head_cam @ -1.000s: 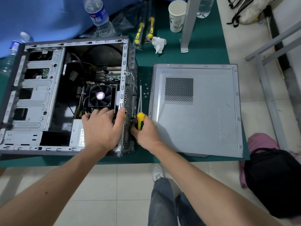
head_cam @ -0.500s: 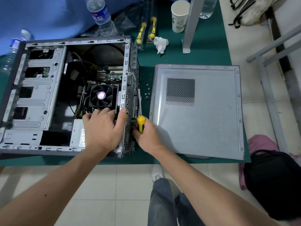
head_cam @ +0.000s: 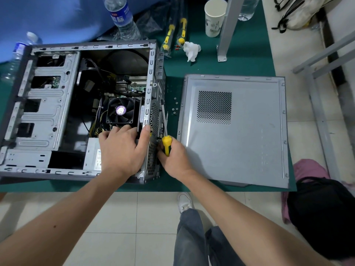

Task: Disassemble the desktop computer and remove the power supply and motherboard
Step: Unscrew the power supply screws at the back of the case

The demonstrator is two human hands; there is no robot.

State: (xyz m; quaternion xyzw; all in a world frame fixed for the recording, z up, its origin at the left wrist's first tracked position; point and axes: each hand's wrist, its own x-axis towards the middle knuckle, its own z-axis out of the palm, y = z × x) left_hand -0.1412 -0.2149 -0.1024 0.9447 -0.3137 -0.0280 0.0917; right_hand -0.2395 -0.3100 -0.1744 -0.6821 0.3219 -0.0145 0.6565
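Little has shifted since the earlier frames: both hands stay at the rear corner of the case, only the view drifting slightly. Nearest, the left hand (head_cam: 123, 150) rests on the power supply (head_cam: 94, 157) in the case's near corner, fingers spread and fairly straight, thumb pressed along the rear panel (head_cam: 154, 120). Just beside it, outside the panel, the right hand (head_cam: 172, 156) grips the yellow-and-green handle of the screwdriver (head_cam: 166, 144), whose shaft runs away along the panel; the tip is too small to place on a screw. To do this step well, I judge the blade should sit square in the screw head, with the left hand bracing the supply so it does not drop as its last screw comes free. Farther in, the CPU fan (head_cam: 121, 110) sits on the motherboard (head_cam: 132, 87), with cables (head_cam: 96, 129) between it and the supply; these probably need unplugging before either comes out. Loose screws (head_cam: 175, 109) lie on the green mat (head_cam: 172, 87) beside the removed side panel (head_cam: 236, 131). Beyond stand spare screwdrivers (head_cam: 173, 33), a crumpled tissue (head_cam: 191, 49), a paper cup (head_cam: 214, 17) and a water bottle (head_cam: 121, 18).
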